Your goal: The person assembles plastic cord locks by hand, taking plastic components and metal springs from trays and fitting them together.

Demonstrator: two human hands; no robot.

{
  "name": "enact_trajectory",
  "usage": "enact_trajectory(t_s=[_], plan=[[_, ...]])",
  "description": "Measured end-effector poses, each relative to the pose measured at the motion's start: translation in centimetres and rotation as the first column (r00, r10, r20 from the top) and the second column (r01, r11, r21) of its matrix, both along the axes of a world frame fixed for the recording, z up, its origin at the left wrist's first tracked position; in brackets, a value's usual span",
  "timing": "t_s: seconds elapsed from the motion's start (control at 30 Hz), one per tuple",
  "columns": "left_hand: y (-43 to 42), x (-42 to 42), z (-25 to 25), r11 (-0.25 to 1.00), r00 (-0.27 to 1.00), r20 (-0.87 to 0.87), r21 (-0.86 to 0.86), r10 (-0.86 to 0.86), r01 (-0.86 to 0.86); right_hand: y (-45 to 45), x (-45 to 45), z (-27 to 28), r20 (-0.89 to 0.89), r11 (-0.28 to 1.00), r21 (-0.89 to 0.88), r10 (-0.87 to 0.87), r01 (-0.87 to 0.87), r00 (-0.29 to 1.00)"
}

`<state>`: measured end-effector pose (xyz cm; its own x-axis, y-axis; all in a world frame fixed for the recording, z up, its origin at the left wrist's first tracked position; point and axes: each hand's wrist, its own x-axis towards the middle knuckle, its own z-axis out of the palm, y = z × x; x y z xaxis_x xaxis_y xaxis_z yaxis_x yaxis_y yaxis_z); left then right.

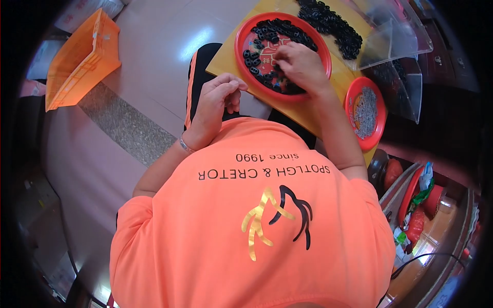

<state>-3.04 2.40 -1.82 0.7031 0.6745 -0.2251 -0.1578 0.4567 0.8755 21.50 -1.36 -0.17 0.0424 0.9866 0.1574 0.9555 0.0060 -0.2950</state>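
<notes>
My right hand [302, 66] reaches over a round red plate [241, 64], its fingers drawn together low over the plate's bottom. What lies between those fingertips is hidden. Small black oval plastic pieces with holes [251, 58] ring the inside of the plate, leaving its printed red middle showing. Beside the plate's near left rim, above my lap, is my left hand [221, 97]. Its fingers are curled in with the thumb close to the forefinger; anything held there is too small or covered to make out.
More black pieces [336, 28] lie heaped on the yellow tabletop [226, 59] behind the plate. A smaller red dish [380, 113] holds many thin silver metal pieces [365, 113]. Clear plastic bins [395, 43] stand at the right. An orange crate [84, 61] is on the floor at left.
</notes>
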Motion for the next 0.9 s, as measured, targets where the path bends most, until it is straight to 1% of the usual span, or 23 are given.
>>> enact_trajectory(t_s=[0.07, 0.1, 0.23, 0.33, 0.37, 0.47, 0.6, 0.67, 0.7, 0.73, 0.77, 0.8, 0.83, 0.9], plan=[[0.3, 0.0, -0.2, 1.000, 1.000, -0.002, 0.007, 0.012, -0.012, -0.7, 1.3, 0.8, -0.079, 0.988, -0.129, -0.093, 0.083, 0.992], [0.4, 0.1, -0.3, 1.000, 1.000, -0.004, 0.011, 0.015, -0.015, -0.6, 1.4, 1.1, -0.112, 0.986, -0.123, -0.130, 0.116, 0.985], [0.8, 0.6, -0.2, 1.000, 1.000, 0.004, -0.004, 0.006, -0.006, 2.0, 0.6, 1.1, -0.158, 0.999, 0.029, -0.025, 0.030, 0.987], [0.7, 0.6, 0.1, 1.000, 1.000, -0.014, -0.009, -0.009, 0.009, 3.9, -0.7, 0.3, -0.124, 1.000, 0.009, 0.000, 0.001, 0.992], [0.6, 0.6, 0.0, 1.000, 1.000, -0.021, 0.002, -0.017, 0.017, 4.2, -1.2, 0.3, -0.052, 1.000, -0.025, 0.006, -0.007, 0.999], [0.7, 0.4, -0.3, 1.000, 1.000, -0.023, 0.019, -0.019, 0.019, 4.7, -1.5, -1.1, 0.087, 0.999, 0.006, -0.036, 0.035, 0.996], [0.7, 0.4, -0.4, 1.000, 1.000, -0.015, 0.015, -0.023, 0.023, 4.6, -1.5, -2.1, 0.242, 0.993, 0.116, -0.011, -0.018, 0.970], [0.7, 0.5, -0.2, 0.999, 0.999, -0.022, 0.033, -0.036, 0.037, 4.0, -1.2, -1.8, -0.002, 0.995, 0.083, -0.059, 0.059, 0.998], [0.7, 0.6, -0.1, 0.998, 0.999, -0.026, 0.042, -0.043, 0.044, 3.6, -1.1, -1.4, -0.125, 0.994, 0.060, -0.086, 0.094, 0.988], [0.8, 0.8, 0.1, 0.996, 0.998, -0.024, 0.059, -0.063, 0.064, 3.2, -1.1, -0.9, -0.358, 0.992, -0.015, -0.125, 0.129, 0.925], [0.9, 1.0, 0.3, 0.994, 0.996, -0.023, 0.075, -0.083, 0.084, 2.4, -1.3, -0.2, -0.566, 0.985, -0.096, -0.172, 0.143, 0.806], [0.9, 1.3, 0.5, 0.990, 0.994, -0.024, 0.090, -0.105, 0.107, 1.5, -1.6, 0.7, -0.737, 0.974, -0.178, -0.226, 0.139, 0.637], [0.9, 1.7, 0.9, 0.984, 0.991, -0.045, 0.118, -0.126, 0.131, 0.4, -1.6, 1.8, -0.781, 0.959, -0.265, -0.277, 0.106, 0.560], [0.6, 2.8, 1.7, 0.967, 0.981, -0.088, 0.177, -0.171, 0.184, -1.4, -2.2, 2.5, -0.857, 0.961, -0.273, -0.267, 0.051, 0.441]])
